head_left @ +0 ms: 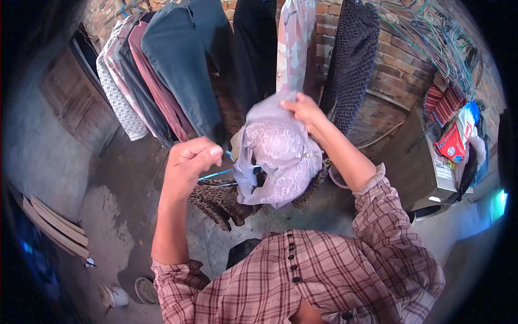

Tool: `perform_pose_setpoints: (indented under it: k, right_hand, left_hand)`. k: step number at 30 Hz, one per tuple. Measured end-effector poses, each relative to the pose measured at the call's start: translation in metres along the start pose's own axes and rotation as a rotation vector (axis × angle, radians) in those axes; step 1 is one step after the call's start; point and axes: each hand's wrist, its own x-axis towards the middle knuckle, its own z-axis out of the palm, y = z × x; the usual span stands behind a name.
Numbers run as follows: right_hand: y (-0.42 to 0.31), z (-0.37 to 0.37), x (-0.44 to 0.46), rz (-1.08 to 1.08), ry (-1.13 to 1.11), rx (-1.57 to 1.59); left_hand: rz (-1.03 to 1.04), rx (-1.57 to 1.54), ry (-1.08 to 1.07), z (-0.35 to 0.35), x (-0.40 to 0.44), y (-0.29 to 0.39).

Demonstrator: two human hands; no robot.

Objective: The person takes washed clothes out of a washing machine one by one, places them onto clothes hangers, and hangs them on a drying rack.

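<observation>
A lilac lace-patterned garment, apparently a bra [275,143], hangs in front of me. My right hand [305,110] is closed, pinching its upper edge between thumb and fingers. On the left, my left hand [191,159] is curled shut beside the neck of a blue clothes hanger [216,174] and seems to hold it; the exact grip is partly hidden. Below that hanger hangs a leopard-print garment [216,202], partly covered by the lilac one.
Along the brick wall hang dark green trousers [181,59], a patterned dark garment [353,59] and several others. Many empty hangers [437,43] bunch at upper right, above a cabinet [415,162] with bags [456,140]. A white bucket [116,296] and wooden slats [56,224] lie at left.
</observation>
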Motion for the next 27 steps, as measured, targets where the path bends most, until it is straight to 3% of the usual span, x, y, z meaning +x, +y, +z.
perform_pose_setpoints:
  k: [1, 3, 5, 6, 9, 10, 13, 17, 18, 19, 23, 27]
  right_hand:
    - [0.010, -0.006, 0.003, 0.046, -0.001, -0.216]
    - [0.026, -0.027, 0.004, 0.125, -0.353, -0.874]
    - [0.035, -0.036, 0.003, 0.105, -0.564, -1.374]
    - [0.031, -0.036, -0.007, 0.254, -0.388, -1.224]
    - [0.005, -0.027, -0.038, 0.136, -0.496, -0.723]
    - [-0.004, -0.027, -0.048, 0.203, -0.554, -0.589]
    - [-0.014, -0.019, -0.065, -0.142, -0.862, -0.676]
    - [-0.021, -0.011, -0.084, -0.334, -0.910, -0.850]
    - [-0.022, -0.009, -0.086, -0.211, -0.915, -0.894]
    - [-0.017, -0.006, -0.089, -0.235, -0.949, -0.763]
    - [-0.019, 0.018, -0.114, 0.093, -0.923, -0.316]
    - [-0.045, 0.050, -0.132, 0.071, -0.730, -0.044]
  left_hand:
    - [-0.006, -0.023, 0.045, -0.002, 0.001, 0.000]
    - [-0.019, -0.068, 0.140, -0.008, 0.005, 0.000]
    - [-0.053, -0.056, 0.223, -0.011, 0.007, 0.004]
    - [-0.058, -0.063, 0.248, -0.012, 0.008, 0.004]
    - [-0.048, -0.043, 0.276, -0.017, 0.011, 0.004]
    - [-0.048, -0.040, 0.275, -0.016, 0.012, 0.005]
    - [-0.052, -0.025, 0.283, -0.019, 0.019, 0.004]
    - [-0.040, -0.004, 0.279, -0.024, 0.025, 0.001]
    - [-0.030, 0.020, 0.281, -0.025, 0.027, 0.002]
    - [-0.015, 0.045, 0.285, -0.026, 0.029, 0.004]
    - [0.001, 0.052, 0.294, -0.036, 0.040, 0.019]
    - [0.036, 0.038, 0.315, -0.061, 0.059, 0.020]
